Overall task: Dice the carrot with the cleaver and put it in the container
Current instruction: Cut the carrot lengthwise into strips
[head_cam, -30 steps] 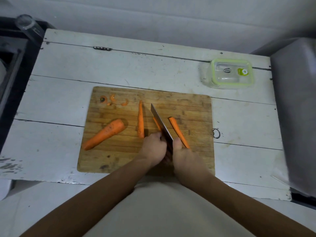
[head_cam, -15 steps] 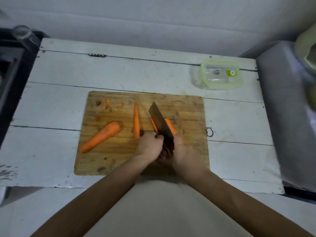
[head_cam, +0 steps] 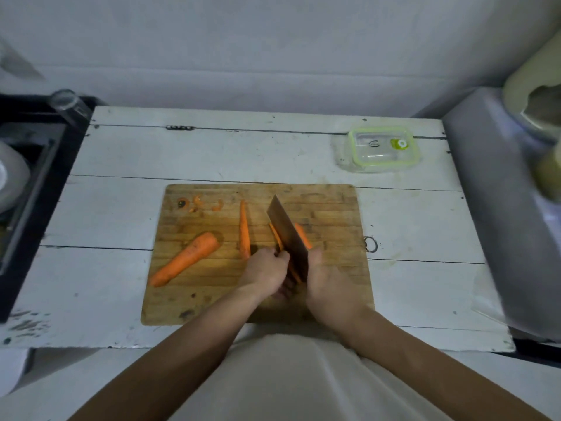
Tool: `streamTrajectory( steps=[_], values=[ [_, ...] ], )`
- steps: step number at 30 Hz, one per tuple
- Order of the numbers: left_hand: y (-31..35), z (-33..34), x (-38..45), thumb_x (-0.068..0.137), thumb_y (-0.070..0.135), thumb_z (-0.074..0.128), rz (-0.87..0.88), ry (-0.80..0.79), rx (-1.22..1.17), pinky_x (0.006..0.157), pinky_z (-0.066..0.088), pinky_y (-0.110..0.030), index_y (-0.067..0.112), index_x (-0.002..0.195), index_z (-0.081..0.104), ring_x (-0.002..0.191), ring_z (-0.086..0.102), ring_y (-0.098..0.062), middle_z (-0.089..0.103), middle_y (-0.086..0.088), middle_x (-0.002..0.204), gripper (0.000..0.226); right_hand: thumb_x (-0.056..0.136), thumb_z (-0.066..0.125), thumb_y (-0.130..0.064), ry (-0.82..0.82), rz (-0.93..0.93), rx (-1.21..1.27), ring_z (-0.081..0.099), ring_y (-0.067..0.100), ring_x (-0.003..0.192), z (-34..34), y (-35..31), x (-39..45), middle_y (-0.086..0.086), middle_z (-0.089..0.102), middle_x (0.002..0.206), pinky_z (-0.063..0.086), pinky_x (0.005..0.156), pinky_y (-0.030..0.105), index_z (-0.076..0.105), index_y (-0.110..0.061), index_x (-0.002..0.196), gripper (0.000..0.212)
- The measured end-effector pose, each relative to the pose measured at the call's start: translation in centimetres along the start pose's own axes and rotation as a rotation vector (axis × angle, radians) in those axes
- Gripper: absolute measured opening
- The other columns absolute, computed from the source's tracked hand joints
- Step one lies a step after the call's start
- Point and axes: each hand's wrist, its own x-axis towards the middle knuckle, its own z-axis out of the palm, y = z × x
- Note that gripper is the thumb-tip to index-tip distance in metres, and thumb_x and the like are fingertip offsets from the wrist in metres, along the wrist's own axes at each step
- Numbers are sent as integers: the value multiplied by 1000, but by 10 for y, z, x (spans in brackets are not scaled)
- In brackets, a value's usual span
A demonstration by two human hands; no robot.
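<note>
Right hand (head_cam: 326,276) grips cleaver (head_cam: 287,235), blade between two carrot strips (head_cam: 302,233). Left hand (head_cam: 267,268), fingers curled, holds the strip left of the blade. Carrot half (head_cam: 185,258) well left of left hand. Container (head_cam: 383,148) far beyond right hand, lidded.

My feed was dim and bluish, with soft shadows pooling under the hands at six o'clock. Wide-angle bending curved the table (head_cam: 127,153) edges, and the grey appliance (head_cam: 501,208) at three o'clock smeared with blur.
</note>
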Motion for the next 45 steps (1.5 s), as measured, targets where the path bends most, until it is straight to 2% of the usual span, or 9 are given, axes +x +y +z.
streamTrajectory(
  steps=[4, 9, 13, 22, 25, 27, 33, 38, 45],
  values=[
    [-4, 0, 3, 107, 29, 45, 109, 74, 170, 69, 60, -38, 21, 89, 66, 74, 71, -19, 72, -2, 83, 28, 99, 46, -14, 19, -49, -125, 69, 29, 84, 6, -13, 4, 8, 67, 96, 43, 62, 35, 29, -16, 134, 39],
    [-2, 1, 2, 105, 32, 49, 134, 74, 224, 67, 49, -29, 23, 86, 66, 80, 66, -16, 70, 1, 86, 27, 100, 47, -16, -32, -16, -14, 65, 35, 92, -2, -26, 28, 11, 66, 101, 49, 71, 41, 18, -20, 143, 52],
    [-1, 0, 2, 101, 31, 53, 75, 118, 157, 70, 64, -44, 15, 81, 69, 63, 73, -25, 74, -6, 71, 30, 97, 49, -18, 24, 51, 88, 67, 30, 92, -8, -9, 26, 10, 67, 104, 57, 81, 48, 33, -20, 129, 36],
    [-15, -4, -8, 108, 27, 45, 108, 145, 190, 56, 63, -35, 13, 92, 62, 54, 72, -17, 73, -7, 67, 27, 101, 51, -22, 25, 42, 195, 67, 24, 97, -12, 5, 26, 2, 63, 118, 55, 76, 32, 35, -25, 136, 39],
    [-14, -8, -7, 108, 35, 42, 133, 149, 209, 57, 63, -42, 14, 90, 59, 51, 71, -21, 72, -9, 65, 33, 97, 53, -18, -7, 65, 481, 67, 27, 63, -32, 21, 18, 6, 67, 101, 51, 53, 32, 44, -27, 124, 30],
    [-13, -18, -9, 108, 39, 41, 164, 181, 251, 63, 63, -43, 16, 87, 60, 52, 71, -23, 72, -8, 64, 36, 93, 51, -10, -65, 97, 716, 50, 27, 39, -50, 37, 14, 13, 63, 78, 40, 38, 28, 48, -23, 117, 27],
    [3, -50, 5, 102, 29, 60, 550, 311, 470, 82, 56, -37, 25, 100, 67, 91, 66, -15, 69, 6, 96, 8, 95, 55, -8, -208, 210, 1269, 32, 16, 40, -83, 89, 16, 21, 58, 80, 34, 41, 25, 54, -9, 112, 17],
    [15, -42, 27, 94, 17, 67, 979, -18, 1079, 103, 42, -36, 24, 124, 68, 116, 50, -19, 60, 5, 121, 31, 94, 51, -6, -100, 291, 1367, 31, 17, 44, -86, 106, 11, 17, 57, 77, 34, 41, 26, 52, -8, 112, 18],
    [49, -41, 36, 102, 37, 54, 1159, -210, 1509, 98, 35, -34, 32, 116, 68, 118, 44, -16, 58, 10, 121, 20, 94, 51, -3, -77, 317, 1326, 34, 19, 44, -73, 111, -4, 20, 59, 77, 37, 42, 27, 51, -3, 113, 19]
  ],
)
